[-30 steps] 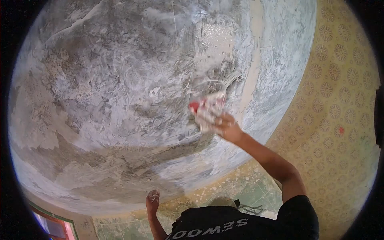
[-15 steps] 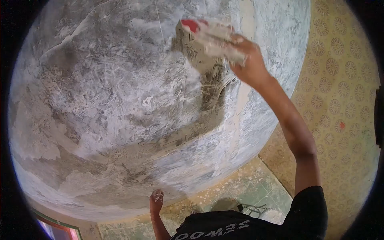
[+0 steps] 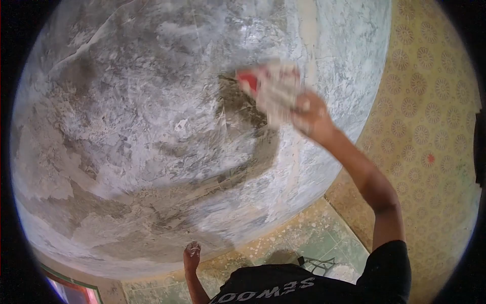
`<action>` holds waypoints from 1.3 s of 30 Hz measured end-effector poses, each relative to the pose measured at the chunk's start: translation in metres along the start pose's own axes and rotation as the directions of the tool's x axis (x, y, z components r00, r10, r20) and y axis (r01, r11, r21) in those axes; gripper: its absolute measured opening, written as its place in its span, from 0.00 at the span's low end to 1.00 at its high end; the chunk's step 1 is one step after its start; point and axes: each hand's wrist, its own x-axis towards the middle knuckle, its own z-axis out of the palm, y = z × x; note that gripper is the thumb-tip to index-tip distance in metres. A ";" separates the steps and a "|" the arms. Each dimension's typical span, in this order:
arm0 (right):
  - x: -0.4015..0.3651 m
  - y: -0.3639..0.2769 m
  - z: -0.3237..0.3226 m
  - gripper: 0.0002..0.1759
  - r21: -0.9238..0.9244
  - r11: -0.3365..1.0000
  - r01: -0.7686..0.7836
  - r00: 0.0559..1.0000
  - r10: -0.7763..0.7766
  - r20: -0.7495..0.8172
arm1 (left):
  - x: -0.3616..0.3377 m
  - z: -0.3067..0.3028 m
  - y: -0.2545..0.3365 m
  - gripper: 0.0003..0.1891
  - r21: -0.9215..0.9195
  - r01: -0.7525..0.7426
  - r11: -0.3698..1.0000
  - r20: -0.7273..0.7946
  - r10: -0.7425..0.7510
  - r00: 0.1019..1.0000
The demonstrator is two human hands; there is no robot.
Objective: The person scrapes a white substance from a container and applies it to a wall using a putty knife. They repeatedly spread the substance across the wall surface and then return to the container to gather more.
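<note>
My right hand (image 3: pixel 313 117) grips a red trowel (image 3: pixel 248 81) caked with pale plaster, and the motion smears its outline. The tool is at the grey, patchily plastered wall (image 3: pixel 152 111), over a darker streak; whether its edge touches the surface is not clear. Low in the view, near the foot of the wall, my left hand (image 3: pixel 192 249) hangs with its fingers curled. White plaster coats those fingers, and anything inside them is hidden.
A yellow wall (image 3: pixel 415 116) with round flower patterns stands at the right. Below lies a green tiled floor (image 3: pixel 324 238) spattered with plaster, with a dark metal frame (image 3: pixel 319 263) and a whitish round thing (image 3: pixel 344 272) on it. At bottom left is a framed opening (image 3: pixel 71 291).
My right hand has moved down the wall with the trowel, which now covers part of the dark streak. My left hand has shifted slightly left.
</note>
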 end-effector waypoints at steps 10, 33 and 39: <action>-0.039 0.065 0.014 0.49 -0.420 0.868 0.265 0.963 -0.262 0.065 | -0.009 0.018 0.052 0.13 0.367 -0.046 0.929 0.036 0.036 0.999; 0.012 -0.021 -0.036 0.37 -0.799 0.463 0.384 0.860 -0.495 0.126 | -0.036 0.018 0.024 0.12 0.350 -0.022 0.937 -0.001 0.024 1.000; -0.135 0.047 0.072 0.40 -0.541 0.717 0.439 0.898 -0.372 0.236 | -0.044 0.016 0.014 0.12 -0.049 -0.015 0.999 -0.059 0.012 0.998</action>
